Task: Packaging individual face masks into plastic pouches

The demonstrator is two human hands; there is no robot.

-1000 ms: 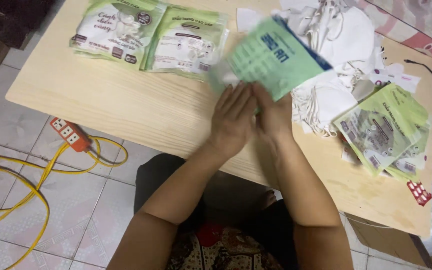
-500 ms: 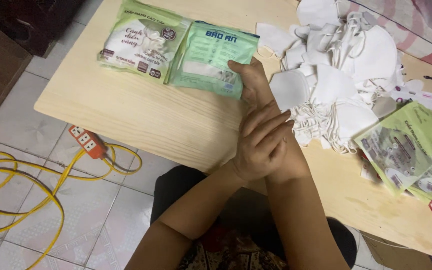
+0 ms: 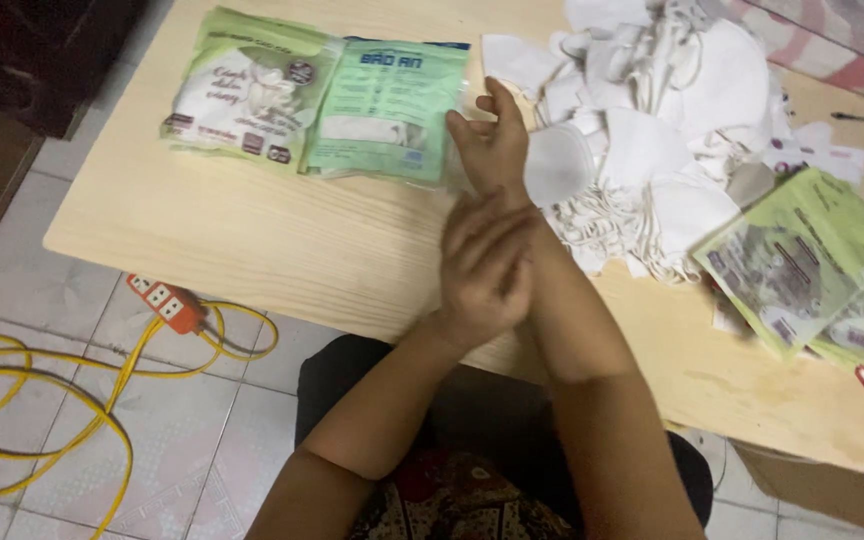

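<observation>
Left to right: yellow cable [image 3: 12, 400] w/ orange power strip [image 3: 167, 303] lying on floor; two green packets [image 3: 317, 100] lying at table [image 3: 252, 250] far edge. Right hand [image 3: 492, 145], fingers loosely spread, is resting on nearer packet's edge, pinching nothing; left hand [image 3: 487, 265] is lying flat on right wrist. Looks like packet just being placed; next probably calls for picking a mask from white mask pile [image 3: 652, 130], just beside. Flat empty packets [image 3: 802, 260] lying far right, not blocking.

Two flat green packets [image 3: 317, 100] far-left, green stack [image 3: 802, 260] right
</observation>
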